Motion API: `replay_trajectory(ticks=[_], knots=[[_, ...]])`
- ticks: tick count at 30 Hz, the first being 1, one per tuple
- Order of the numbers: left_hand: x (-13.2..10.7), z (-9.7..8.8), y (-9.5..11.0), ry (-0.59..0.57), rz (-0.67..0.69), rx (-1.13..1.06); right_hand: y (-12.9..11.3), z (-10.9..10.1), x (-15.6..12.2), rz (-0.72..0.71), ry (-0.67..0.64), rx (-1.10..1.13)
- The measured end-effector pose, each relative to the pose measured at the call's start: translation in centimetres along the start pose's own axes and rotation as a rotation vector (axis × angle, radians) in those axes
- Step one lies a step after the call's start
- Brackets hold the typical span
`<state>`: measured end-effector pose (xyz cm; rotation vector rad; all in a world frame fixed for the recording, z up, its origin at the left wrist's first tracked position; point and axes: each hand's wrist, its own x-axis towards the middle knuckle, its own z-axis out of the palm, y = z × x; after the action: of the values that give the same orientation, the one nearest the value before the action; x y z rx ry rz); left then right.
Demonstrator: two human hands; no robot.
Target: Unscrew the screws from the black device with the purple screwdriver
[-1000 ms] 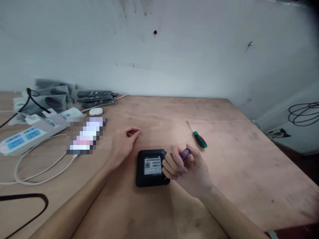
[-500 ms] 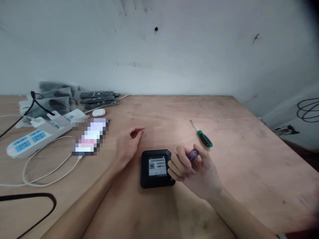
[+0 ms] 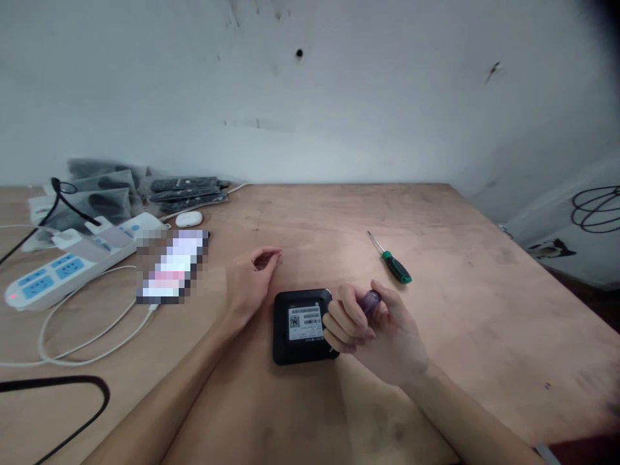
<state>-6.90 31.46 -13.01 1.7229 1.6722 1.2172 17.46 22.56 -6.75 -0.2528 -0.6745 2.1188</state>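
By the square black box (image 3: 301, 328), right hand (image 3: 375, 332) gripping a round purple handle (image 3: 371, 303), left hand (image 3: 252, 278) pinched narrow, my tool step likely needs steadiness next.

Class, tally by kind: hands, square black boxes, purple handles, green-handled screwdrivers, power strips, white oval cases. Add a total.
Hands (left hand, right hand): 2
Square black box: 1
Purple handle: 1
Green-handled screwdriver: 1
Power strip: 1
White case: 1
Total: 7
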Motion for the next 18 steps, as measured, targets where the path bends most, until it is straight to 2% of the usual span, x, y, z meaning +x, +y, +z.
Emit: replay_trajectory(ticks=[10, 18], knots=[[0.0, -0.6, 1.5, 0.125, -0.017, 0.009, -0.1, 0.1, -0.1, 0.003, 0.0, -0.018], [-0.1, -1.1, 1.3, 0.11, -0.04, 0.05, -0.1, 0.2, -0.1, 0.011, 0.003, -0.017]])
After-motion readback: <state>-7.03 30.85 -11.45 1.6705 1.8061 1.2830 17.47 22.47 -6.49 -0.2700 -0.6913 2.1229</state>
